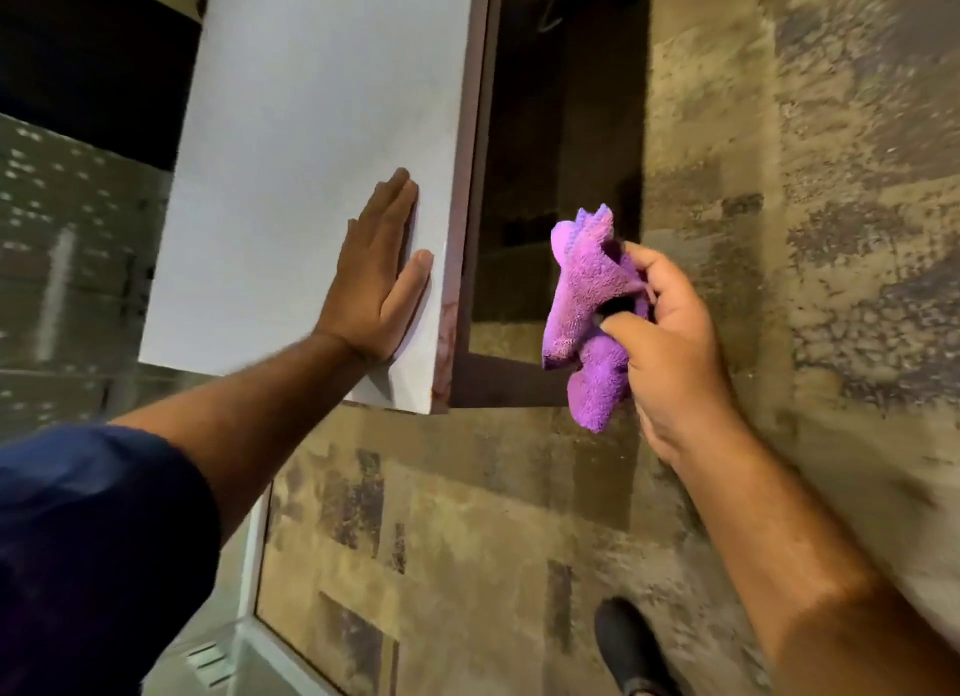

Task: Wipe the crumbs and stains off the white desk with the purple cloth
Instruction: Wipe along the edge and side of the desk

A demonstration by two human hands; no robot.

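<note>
The white desk [291,176] fills the upper left, its top bare and pale, with a brown edge band and a reddish stain near the front right corner. My left hand [376,280] lies flat on the desk top near its right edge, fingers straight and together. My right hand [670,342] hovers off the desk to the right, over the floor, fingers closed on the crumpled purple cloth [587,300]. The cloth hangs clear of the desk and does not touch it.
A dark frame [488,378] runs under the desk's right side. Mottled brown tiled floor [779,176] lies to the right and below. A black shoe [628,643] shows at the bottom. A white-framed panel [249,607] stands at lower left.
</note>
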